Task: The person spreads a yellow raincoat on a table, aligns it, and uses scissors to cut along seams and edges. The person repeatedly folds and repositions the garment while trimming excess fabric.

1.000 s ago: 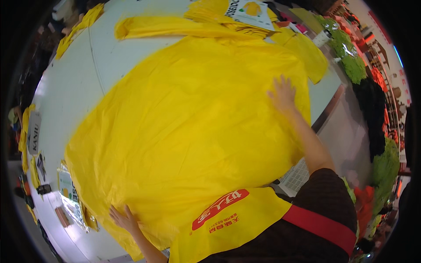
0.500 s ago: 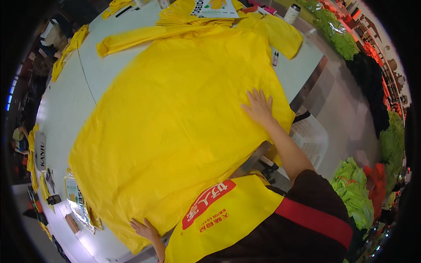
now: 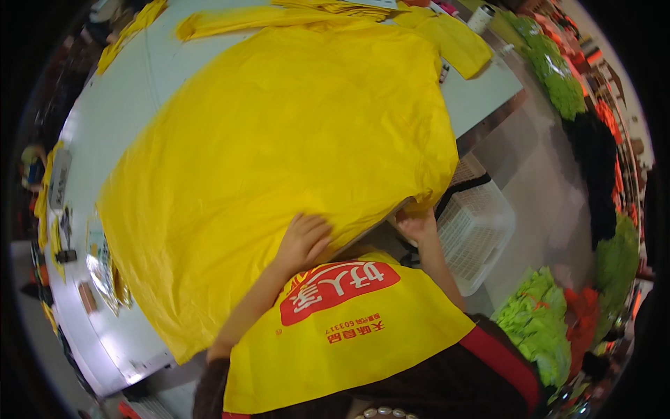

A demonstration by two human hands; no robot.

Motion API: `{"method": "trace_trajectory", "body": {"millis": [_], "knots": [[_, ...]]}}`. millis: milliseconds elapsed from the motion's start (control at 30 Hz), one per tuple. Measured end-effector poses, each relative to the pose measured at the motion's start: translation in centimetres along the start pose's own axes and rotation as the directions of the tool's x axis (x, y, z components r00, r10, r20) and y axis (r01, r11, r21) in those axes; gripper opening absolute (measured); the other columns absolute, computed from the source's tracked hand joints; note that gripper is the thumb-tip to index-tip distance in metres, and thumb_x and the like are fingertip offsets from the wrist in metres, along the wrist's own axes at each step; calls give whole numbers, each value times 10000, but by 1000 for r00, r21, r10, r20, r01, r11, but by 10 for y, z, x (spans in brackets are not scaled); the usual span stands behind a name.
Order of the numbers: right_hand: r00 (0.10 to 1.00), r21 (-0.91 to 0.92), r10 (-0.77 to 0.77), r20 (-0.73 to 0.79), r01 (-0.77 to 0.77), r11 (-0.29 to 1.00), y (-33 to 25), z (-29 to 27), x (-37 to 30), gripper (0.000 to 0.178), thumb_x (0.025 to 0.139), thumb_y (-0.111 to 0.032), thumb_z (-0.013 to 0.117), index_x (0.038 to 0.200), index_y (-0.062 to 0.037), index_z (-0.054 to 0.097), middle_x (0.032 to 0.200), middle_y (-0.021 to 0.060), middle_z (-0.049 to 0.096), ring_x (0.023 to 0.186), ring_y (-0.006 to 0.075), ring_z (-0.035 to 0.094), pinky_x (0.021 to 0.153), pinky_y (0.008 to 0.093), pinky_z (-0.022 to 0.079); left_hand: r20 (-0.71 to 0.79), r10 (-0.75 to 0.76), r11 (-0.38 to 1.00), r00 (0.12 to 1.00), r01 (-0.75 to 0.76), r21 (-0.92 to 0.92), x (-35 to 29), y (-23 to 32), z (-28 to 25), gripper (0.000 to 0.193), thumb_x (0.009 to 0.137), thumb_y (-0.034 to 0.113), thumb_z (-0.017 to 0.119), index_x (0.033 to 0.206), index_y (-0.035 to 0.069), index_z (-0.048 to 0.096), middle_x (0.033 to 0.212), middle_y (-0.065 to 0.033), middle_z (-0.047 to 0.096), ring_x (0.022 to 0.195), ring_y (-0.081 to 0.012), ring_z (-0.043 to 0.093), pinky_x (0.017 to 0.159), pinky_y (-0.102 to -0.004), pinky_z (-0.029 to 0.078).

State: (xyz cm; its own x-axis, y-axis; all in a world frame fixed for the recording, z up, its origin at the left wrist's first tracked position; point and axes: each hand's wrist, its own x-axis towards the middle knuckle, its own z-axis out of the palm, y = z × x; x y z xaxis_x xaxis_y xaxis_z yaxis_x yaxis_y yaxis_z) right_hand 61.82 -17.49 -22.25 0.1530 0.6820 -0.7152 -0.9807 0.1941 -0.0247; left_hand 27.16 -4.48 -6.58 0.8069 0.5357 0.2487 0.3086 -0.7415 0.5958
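A large yellow raincoat (image 3: 279,133) of thin, slightly glossy material lies spread over the white table, its sleeves at the far side. My left hand (image 3: 305,241) rests on its near part, fingers lying on the cloth and a little blurred. At the near right edge, my right hand (image 3: 417,225) is closed on the raincoat's border, which bunches up there; its fingertips are partly hidden by the cloth. I wear a yellow apron (image 3: 391,307) with a red printed patch, close to the raincoat's near edge.
A white plastic basket (image 3: 481,237) stands right of the table (image 3: 481,105). Folded yellow garments (image 3: 328,8) lie at the far side. A clear-wrapped package (image 3: 101,251), scissors (image 3: 66,223) and a small brown block (image 3: 88,297) are at left. Green garments (image 3: 537,321) are heaped at lower right.
My left hand has moved right and away from the lower left corner, onto the near middle. The right hand has come down from the raincoat's surface to its near right edge, bunching it.
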Motion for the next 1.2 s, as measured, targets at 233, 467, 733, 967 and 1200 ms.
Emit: {"method": "trace_trajectory", "body": {"millis": [233, 467, 733, 967, 1200], "knots": [[633, -138, -760, 147, 774, 618, -35, 112, -44, 386, 909, -220, 389, 1205, 18, 462, 1227, 157, 499, 1100, 296, 500, 917, 438, 424, 165, 203, 937, 965, -240, 254, 69, 4, 65, 499, 797, 416, 547, 1216, 148, 511, 1302, -120, 443, 1244, -266, 370, 1008, -547, 226], [55, 24, 65, 996, 549, -835, 106, 182, -124, 160, 759, -98, 708, 852, -28, 598, 872, 140, 624, 777, 255, 607, 690, 332, 486, 69, 209, 943, 976, -219, 249, 44, -2, 71, 535, 785, 484, 537, 1207, 158, 508, 1305, -145, 416, 1256, -275, 341, 1015, -541, 220], [308, 339, 621, 721, 625, -703, 81, 128, -66, 457, 751, -36, 624, 1179, -15, 464, 1195, 196, 487, 1098, 356, 458, 958, 430, 330, -568, -342, 761, 749, 575, 300, -192, -28, -22, 276, 756, 203, 575, 985, 50, 567, 1047, -158, 533, 1014, -321, 481, 870, -422, 378], [568, 56, 236, 788, 315, -947, 76, 154, -81, 542, 753, -85, 622, 1250, -9, 420, 1192, 202, 474, 1112, 361, 451, 909, 415, 385, -598, -499, -516, -628, 769, -378, -459, 14, -146, 776, 711, 605, 598, 1238, 54, 454, 1195, -211, 501, 1057, -376, 514, 872, -442, 429], [690, -114, 169, 703, 345, -932, 77, 161, -57, 478, 823, -139, 568, 1268, -36, 429, 1130, 215, 490, 1044, 373, 491, 867, 389, 421, -552, -480, -463, -682, 731, -501, -533, -9, -158, 566, 737, 555, 612, 989, 49, 583, 795, -162, 611, 672, -229, 613, 565, -355, 490]]}}
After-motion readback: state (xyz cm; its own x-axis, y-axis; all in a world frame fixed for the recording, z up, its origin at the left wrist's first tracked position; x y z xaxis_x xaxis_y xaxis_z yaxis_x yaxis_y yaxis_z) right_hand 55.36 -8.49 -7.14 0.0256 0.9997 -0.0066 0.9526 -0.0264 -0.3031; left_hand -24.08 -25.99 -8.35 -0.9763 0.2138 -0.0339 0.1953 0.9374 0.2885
